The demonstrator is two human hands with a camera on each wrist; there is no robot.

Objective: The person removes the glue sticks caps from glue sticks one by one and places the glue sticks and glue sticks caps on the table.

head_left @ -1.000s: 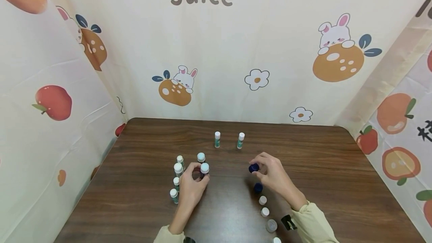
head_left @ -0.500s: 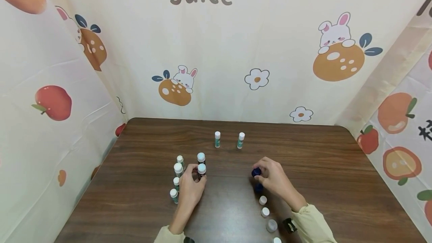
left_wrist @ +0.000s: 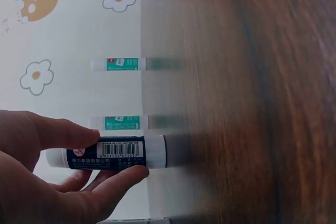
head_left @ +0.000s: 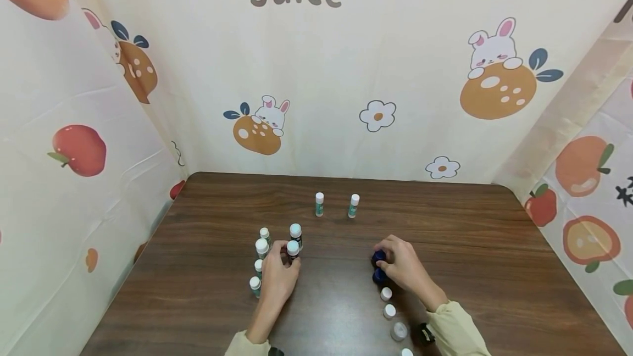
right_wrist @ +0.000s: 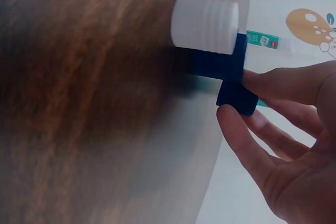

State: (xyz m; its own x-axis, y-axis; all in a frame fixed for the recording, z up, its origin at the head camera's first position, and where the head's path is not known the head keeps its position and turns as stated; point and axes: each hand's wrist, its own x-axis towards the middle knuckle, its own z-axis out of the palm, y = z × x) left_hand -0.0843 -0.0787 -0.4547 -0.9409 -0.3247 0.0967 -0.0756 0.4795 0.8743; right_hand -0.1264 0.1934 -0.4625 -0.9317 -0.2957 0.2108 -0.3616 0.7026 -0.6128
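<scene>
My left hand (head_left: 279,274) grips a navy glue stick (left_wrist: 113,152) with white ends between thumb and fingers. It stands upright in the head view, just in front of another dark glue stick (head_left: 295,231). My right hand (head_left: 405,266) pinches a small dark blue cap (right_wrist: 237,98), slightly tilted. A second blue cap (head_left: 379,276) sits on the table right by it, nearer the person. Left of my left hand, several green-and-white glue sticks (head_left: 255,284) form a row, some partly hidden by that hand.
Nearer the person from the blue caps runs a line of white caps (head_left: 386,294) and a translucent one (head_left: 399,332). Two slim green glue sticks (head_left: 319,204) stand towards the back of the wooden table (head_left: 445,224). A printed curtain (head_left: 316,70) encloses the back and sides.
My right hand has brought its blue cap towards the person, up to the other blue cap. My left hand has shifted slightly left with its glue stick, into line with the one behind.
</scene>
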